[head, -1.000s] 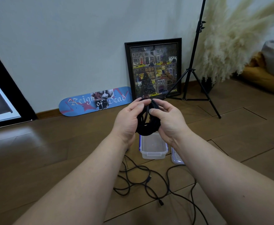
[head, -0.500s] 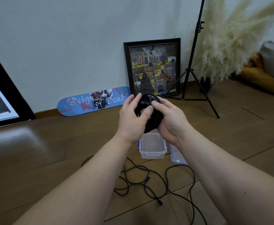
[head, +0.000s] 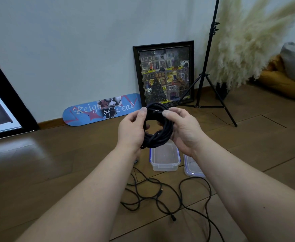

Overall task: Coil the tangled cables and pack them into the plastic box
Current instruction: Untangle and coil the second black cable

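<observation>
Wooden floor [head: 56,172], lid [head: 191,167] half-hidden — coiled cable [head: 158,135] held

Both hands raised, gripping the black cable coil [head: 158,130]

The left hand [head: 132,131] curls around the coil's left side, the right hand [head: 185,130] around its right; both thumbs pinch the coil's top, forearms converging toward it.

Coiled black cable [head: 158,132], wound into a round multi-turn bundle, held upright in the air above the plastic box, one connector end lying across the top of the coil. Plastic box [head: 164,157], clear with blue rim seal, open and upright on the wooden floor. Its clear lid [head: 191,167] lies flat just beside it. Loose black cables [head: 160,198] sprawl in tangled loops on the floor, nearer than the box.
</observation>
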The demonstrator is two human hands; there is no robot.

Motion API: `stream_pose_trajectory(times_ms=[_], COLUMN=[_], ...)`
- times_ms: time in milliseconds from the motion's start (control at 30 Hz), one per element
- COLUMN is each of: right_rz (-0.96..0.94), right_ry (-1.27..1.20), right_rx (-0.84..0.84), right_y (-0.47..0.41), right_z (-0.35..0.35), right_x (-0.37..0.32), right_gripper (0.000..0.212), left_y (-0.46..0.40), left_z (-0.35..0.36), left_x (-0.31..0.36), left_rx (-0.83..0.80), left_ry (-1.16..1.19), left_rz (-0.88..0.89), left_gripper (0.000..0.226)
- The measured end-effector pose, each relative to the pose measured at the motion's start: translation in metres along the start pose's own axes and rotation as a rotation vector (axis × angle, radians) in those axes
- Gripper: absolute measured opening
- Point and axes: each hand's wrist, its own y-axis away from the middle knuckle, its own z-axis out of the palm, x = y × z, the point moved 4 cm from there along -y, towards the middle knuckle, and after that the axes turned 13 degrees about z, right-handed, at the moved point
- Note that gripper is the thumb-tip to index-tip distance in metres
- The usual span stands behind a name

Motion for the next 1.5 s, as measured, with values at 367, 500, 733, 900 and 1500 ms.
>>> stream_pose_trajectory(times_ms=[367, 500, 733, 900, 1500], right_rz=[-0.195, -0.205, -0.128, -0.039, -0.078], right_ry=[0.431, 0.516, 0.469, 0.595, 0.092], right_rx=[0.127, 0.127, 0.090, 0.083, 0.170], right_y=[0.000, -0.003, -0.005, 0.003, -0.005], right_z=[0.000, -0.004, -0.005, -0.013, -0.014], right_x=[-0.001, -0.005, -0.001, -0.004, 0.005], right_gripper=[0.039, 0.042, 0.055, 0.031, 0.023], left_y=[-0.004, -0.001, -0.003, -0.007, -0.006], left_z=[-0.007, -0.003, 0.000, -0.002, -0.010], left_x=[-0.006, -0.004, 0.000, 0.002, -0.004], left_rx=[0.081, -0.006, 0.071, -0.021, 0.003], left_ry=[0.032, 0.067, 0.153, 0.195, 0.064], left_rz=[-0.011, -0.057, -0.061, -0.036, -0.071], left_gripper=[0.026, 0.037, 0.019, 0.020, 0.013])
